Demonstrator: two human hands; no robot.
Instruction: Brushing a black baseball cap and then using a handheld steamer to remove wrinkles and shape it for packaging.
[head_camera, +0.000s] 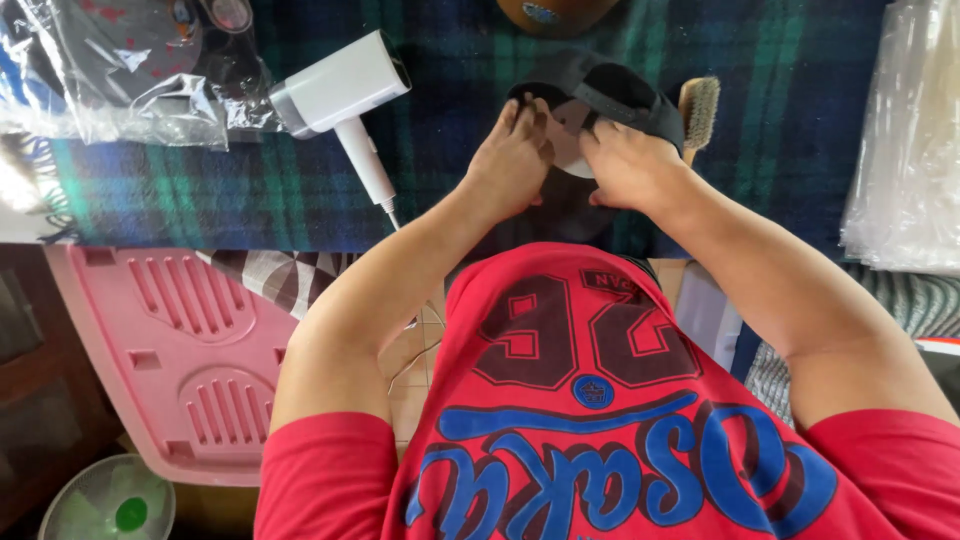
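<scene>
A dark cap (610, 92) lies on the blue and green plaid cloth (450, 160), turned so that its pale inner lining shows. Both hands press on it. My left hand (512, 160) rests on the cap's near left side, fingers reaching into the opening. My right hand (625, 165) grips the near right side, fingers curled at the strap and rim. The lower half of the cap is hidden under my hands.
A white hair dryer (345, 95) lies left of the cap, a wooden brush (697, 112) right of it. Clear plastic bags lie at the top left (130, 70) and in a stack at the right (905, 140). A pink plastic stool (170, 350) and small fan (110, 500) stand lower left.
</scene>
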